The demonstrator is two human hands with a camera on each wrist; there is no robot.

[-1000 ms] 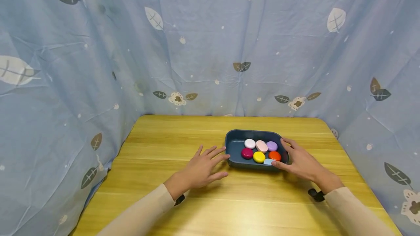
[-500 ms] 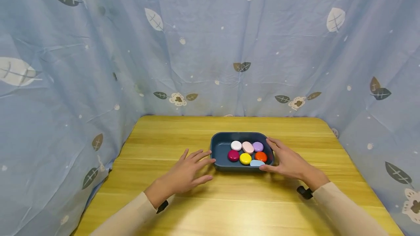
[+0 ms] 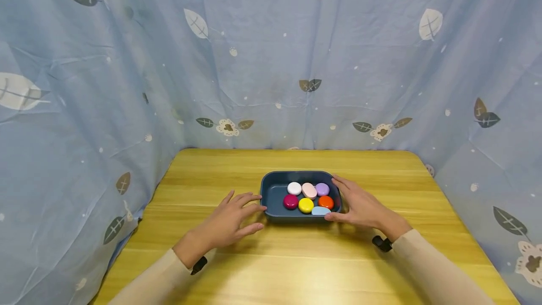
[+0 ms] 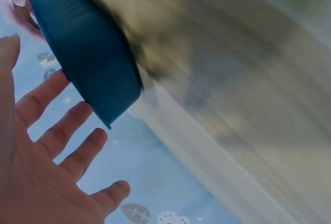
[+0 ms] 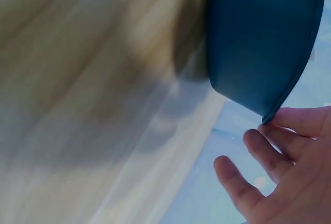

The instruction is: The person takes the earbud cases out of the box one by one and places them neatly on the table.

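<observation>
A dark blue rectangular tray [image 3: 305,220] with rounded corners stands on the wooden table, holding several smooth rounded pieces. White [image 3: 294,188], pale pink [image 3: 309,190] and lilac [image 3: 322,189] pieces lie at the back; crimson [image 3: 290,201], yellow [image 3: 306,205] and orange-red [image 3: 325,202] ones lie before them. A light blue piece [image 3: 320,211] is partly hidden by the front wall. My right hand [image 3: 362,206] grips the tray's right end, thumb at the front rim and index finger at the back corner. My left hand [image 3: 228,222], fingers spread, has its fingertips at the left rim.
The yellowish wooden table [image 3: 296,262] extends around the tray. A blue curtain [image 3: 262,60] with leaves and flowers hangs at the back and both sides. Small black devices are strapped on the left wrist [image 3: 199,265] and right wrist [image 3: 382,244].
The tray has slid left across the table with its pieces, both hands moving along with it. The grip on its right end looks the same; the left fingertips stay at its left rim.
</observation>
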